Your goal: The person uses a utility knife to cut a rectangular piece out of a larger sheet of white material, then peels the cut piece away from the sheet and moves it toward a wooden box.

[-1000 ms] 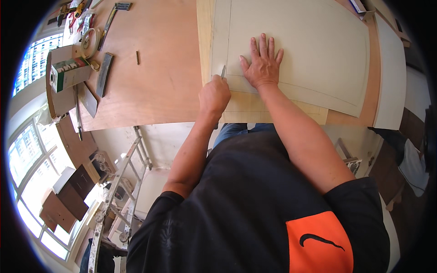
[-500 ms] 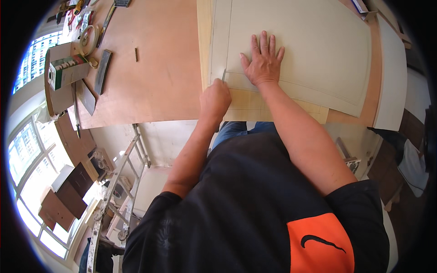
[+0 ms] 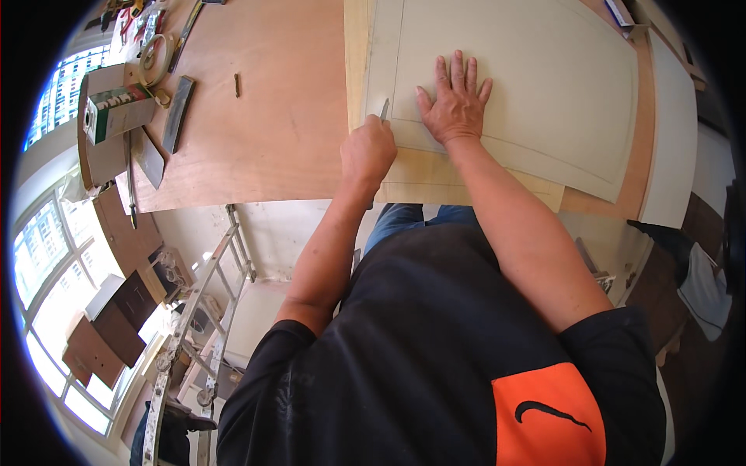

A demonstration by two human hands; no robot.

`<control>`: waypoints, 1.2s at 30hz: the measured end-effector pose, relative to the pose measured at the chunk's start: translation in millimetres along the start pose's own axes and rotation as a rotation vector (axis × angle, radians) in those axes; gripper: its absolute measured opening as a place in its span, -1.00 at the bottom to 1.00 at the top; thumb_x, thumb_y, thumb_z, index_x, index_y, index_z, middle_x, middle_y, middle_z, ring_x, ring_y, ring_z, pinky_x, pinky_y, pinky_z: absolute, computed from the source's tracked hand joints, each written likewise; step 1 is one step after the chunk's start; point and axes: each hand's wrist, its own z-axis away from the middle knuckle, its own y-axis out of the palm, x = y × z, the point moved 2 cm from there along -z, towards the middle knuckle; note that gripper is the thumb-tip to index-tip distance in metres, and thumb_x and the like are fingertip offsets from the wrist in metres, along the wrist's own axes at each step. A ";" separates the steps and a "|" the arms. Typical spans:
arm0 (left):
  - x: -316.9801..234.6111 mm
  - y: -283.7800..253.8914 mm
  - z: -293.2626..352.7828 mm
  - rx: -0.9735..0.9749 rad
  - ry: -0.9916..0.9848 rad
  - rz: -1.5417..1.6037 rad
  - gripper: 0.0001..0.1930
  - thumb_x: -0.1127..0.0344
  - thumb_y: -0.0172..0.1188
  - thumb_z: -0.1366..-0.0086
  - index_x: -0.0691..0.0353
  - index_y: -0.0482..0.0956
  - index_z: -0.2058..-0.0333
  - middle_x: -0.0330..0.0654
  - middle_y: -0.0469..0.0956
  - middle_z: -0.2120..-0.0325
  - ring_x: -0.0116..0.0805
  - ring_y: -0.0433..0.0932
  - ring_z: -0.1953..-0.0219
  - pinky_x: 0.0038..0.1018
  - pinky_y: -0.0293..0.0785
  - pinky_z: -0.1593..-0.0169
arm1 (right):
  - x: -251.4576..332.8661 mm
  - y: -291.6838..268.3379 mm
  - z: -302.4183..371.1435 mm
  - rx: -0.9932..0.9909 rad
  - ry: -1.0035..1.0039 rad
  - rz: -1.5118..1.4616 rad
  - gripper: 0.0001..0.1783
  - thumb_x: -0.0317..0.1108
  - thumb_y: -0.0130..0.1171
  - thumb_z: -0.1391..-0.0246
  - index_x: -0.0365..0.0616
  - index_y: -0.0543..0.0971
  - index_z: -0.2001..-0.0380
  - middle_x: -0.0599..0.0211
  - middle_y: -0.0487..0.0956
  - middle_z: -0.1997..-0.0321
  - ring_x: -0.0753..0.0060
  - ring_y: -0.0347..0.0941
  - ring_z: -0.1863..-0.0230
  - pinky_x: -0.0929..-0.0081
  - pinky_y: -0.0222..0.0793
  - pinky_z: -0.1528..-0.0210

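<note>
A large pale grey-beige sheet (image 3: 544, 85) with ruled lines near its edges lies on the table. My right hand (image 3: 454, 105) presses flat on it, fingers spread. Near the sheet's lower left corner, my left hand (image 3: 368, 151) is closed around a thin-bladed knife (image 3: 385, 107). Its blade points away from me, by the line along the left edge; the fist hides its handle. Whether the tip touches the sheet I cannot tell. Beneath the sheet, a light wooden board (image 3: 435, 172) shows along the left and near edges.
The reddish-brown wooden table (image 3: 264, 147) extends left, with a small brass-coloured piece (image 3: 237, 85), a dark flat bar (image 3: 179, 114), a tape roll (image 3: 156, 60) and a green-and-white box (image 3: 116, 113). A white panel (image 3: 670, 124) stands at the right edge. A metal ladder (image 3: 186, 342) is at lower left.
My left hand with the knife has moved a little away from me along the sheet's left side. My right hand stays flat in the same place on the sheet. The view has shifted slightly.
</note>
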 end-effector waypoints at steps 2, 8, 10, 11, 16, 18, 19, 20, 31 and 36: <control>-2.0 -1.3 -5.1 0.012 0.012 -0.026 -0.67 0.15 -0.04 -0.42 0.33 0.50 0.35 0.24 0.60 0.51 0.27 0.60 0.36 0.06 0.49 0.23 | -0.3 -0.9 0.3 0.005 0.002 0.003 -0.23 0.20 -0.07 -0.22 0.13 0.22 -0.42 0.25 0.01 -0.57 0.04 -0.19 -0.57 -0.26 -0.36 -0.48; -11.3 -4.6 -14.4 0.047 0.017 -0.045 -0.67 0.15 -0.05 -0.42 0.33 0.51 0.33 0.25 0.61 0.46 0.27 0.60 0.32 0.06 0.48 0.19 | -1.9 1.1 0.1 -0.006 0.002 -0.014 -0.22 0.21 -0.06 -0.21 0.11 0.23 -0.42 0.24 0.03 -0.56 0.05 -0.18 -0.57 -0.26 -0.36 -0.48; -13.0 -5.0 -15.7 0.071 0.011 -0.062 -0.66 0.15 -0.06 -0.42 0.33 0.51 0.32 0.25 0.61 0.44 0.25 0.61 0.31 0.06 0.48 0.17 | -2.0 0.7 0.1 -0.007 0.000 -0.017 -0.22 0.21 -0.05 -0.21 0.11 0.23 -0.41 0.24 0.03 -0.56 0.04 -0.18 -0.57 -0.26 -0.35 -0.48; -13.5 -5.0 -15.8 0.072 0.011 -0.063 -0.66 0.15 -0.06 -0.42 0.33 0.51 0.32 0.25 0.61 0.44 0.25 0.61 0.31 0.06 0.48 0.17 | -1.6 0.5 0.0 -0.009 -0.001 -0.018 -0.22 0.20 -0.05 -0.21 0.11 0.24 -0.41 0.23 0.04 -0.56 0.04 -0.17 -0.57 -0.26 -0.35 -0.48; -15.3 -4.8 -12.3 0.071 0.015 -0.078 -0.67 0.16 -0.07 -0.42 0.32 0.52 0.30 0.23 0.62 0.43 0.23 0.62 0.29 0.03 0.50 0.15 | -1.2 -1.5 -1.1 -0.002 -0.005 -0.018 -0.21 0.20 -0.04 -0.20 0.10 0.23 -0.41 0.23 0.03 -0.56 0.03 -0.17 -0.57 -0.27 -0.35 -0.48; -8.3 4.3 4.6 0.111 -0.036 -0.090 -0.68 0.16 -0.06 -0.42 0.32 0.53 0.29 0.23 0.62 0.42 0.23 0.62 0.29 0.02 0.50 0.15 | -2.0 -3.3 -0.6 0.015 -0.002 -0.020 -0.21 0.21 -0.05 -0.21 0.10 0.21 -0.42 0.24 0.00 -0.57 0.04 -0.19 -0.57 -0.27 -0.36 -0.48; -5.6 5.4 4.7 0.119 -0.071 -0.102 -0.68 0.17 -0.06 -0.41 0.31 0.53 0.28 0.24 0.62 0.42 0.23 0.62 0.29 0.02 0.51 0.15 | -1.5 -5.0 -7.5 -0.016 -0.007 -0.022 -0.21 0.21 -0.05 -0.21 0.10 0.21 -0.42 0.24 0.00 -0.57 0.04 -0.19 -0.57 -0.27 -0.36 -0.48; -1.3 6.3 9.9 0.110 -0.053 -0.113 -0.69 0.16 -0.05 -0.40 0.31 0.53 0.26 0.23 0.63 0.41 0.24 0.62 0.28 0.02 0.50 0.16 | -0.3 -6.3 -7.6 0.012 -0.003 -0.021 -0.21 0.20 -0.05 -0.22 0.10 0.20 -0.42 0.24 -0.01 -0.57 0.05 -0.20 -0.57 -0.27 -0.36 -0.48; -1.2 -4.1 2.4 0.031 0.002 -0.018 -0.66 0.14 -0.04 -0.42 0.34 0.50 0.34 0.25 0.60 0.49 0.29 0.60 0.36 0.06 0.49 0.22 | -1.0 -4.3 1.2 0.036 0.004 0.006 -0.22 0.21 -0.09 -0.23 0.12 0.20 -0.43 0.28 -0.04 -0.58 0.06 -0.24 -0.58 -0.27 -0.42 -0.49; -3.8 0.6 -8.5 0.013 0.047 -0.041 -0.67 0.15 -0.03 -0.41 0.33 0.50 0.35 0.25 0.60 0.50 0.29 0.59 0.36 0.06 0.48 0.23 | -0.2 -0.9 0.5 0.008 0.008 -0.012 -0.22 0.23 -0.09 -0.23 0.14 0.21 -0.42 0.29 -0.01 -0.57 0.08 -0.20 -0.57 -0.26 -0.39 -0.49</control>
